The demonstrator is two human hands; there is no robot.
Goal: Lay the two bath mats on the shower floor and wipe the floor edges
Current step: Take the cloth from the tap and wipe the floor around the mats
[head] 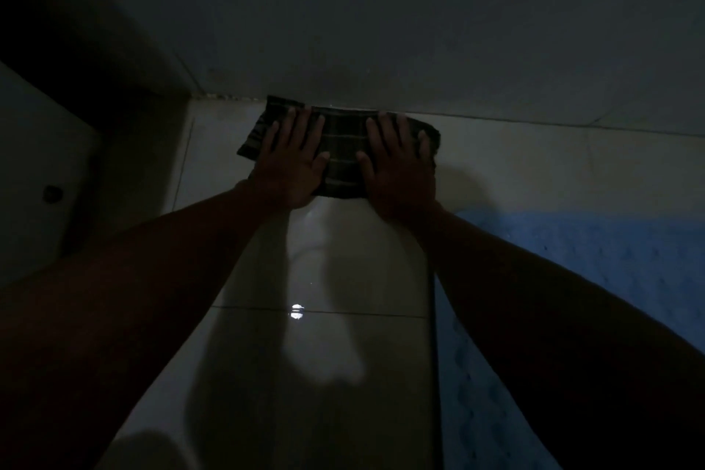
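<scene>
Pressing flat hands (290, 164) on striped cloth (339, 149)

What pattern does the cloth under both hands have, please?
Dark plaid with pale stripes, on the cloth, head view.

Head view, steeply down (close) at floor (324, 355)

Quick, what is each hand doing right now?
Left hand: open, flat, pressing the striped cloth.
Right hand: open, flat, pressing the same cloth.
</scene>
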